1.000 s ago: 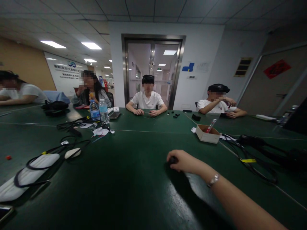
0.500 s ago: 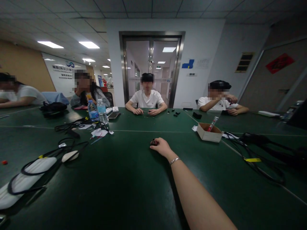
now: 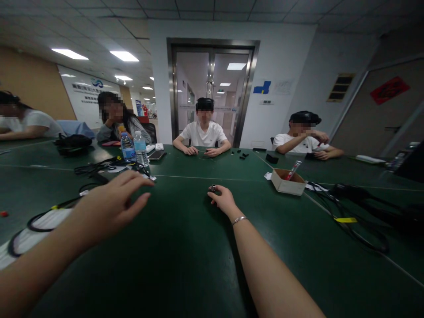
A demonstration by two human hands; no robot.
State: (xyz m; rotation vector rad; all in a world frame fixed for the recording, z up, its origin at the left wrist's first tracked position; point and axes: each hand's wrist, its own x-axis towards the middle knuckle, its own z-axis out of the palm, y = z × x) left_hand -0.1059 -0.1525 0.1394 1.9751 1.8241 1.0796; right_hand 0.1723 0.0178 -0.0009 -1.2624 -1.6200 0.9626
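My right hand (image 3: 224,199) is stretched far out over the dark green table (image 3: 185,247), its fingertips at a small dark round object (image 3: 212,188) that stands on the surface. A thin bracelet circles that wrist. My left hand (image 3: 111,204) hovers above the table at the left with its fingers spread and nothing in it. It is nearest to the black cables (image 3: 92,170) and the papers by two water bottles (image 3: 134,150).
Several people sit along the far side and left of the table. An open cardboard box (image 3: 287,182) with a red-tipped tube stands at the right, next to black cables with a yellow tag (image 3: 344,219). A white face mask (image 3: 46,221) lies at the left. A phone (image 3: 157,155) lies by the bottles.
My left arm has come into view from the lower left, hand spread. My right hand has carried the small dark object farther out across the table and its fingers have loosened around it.
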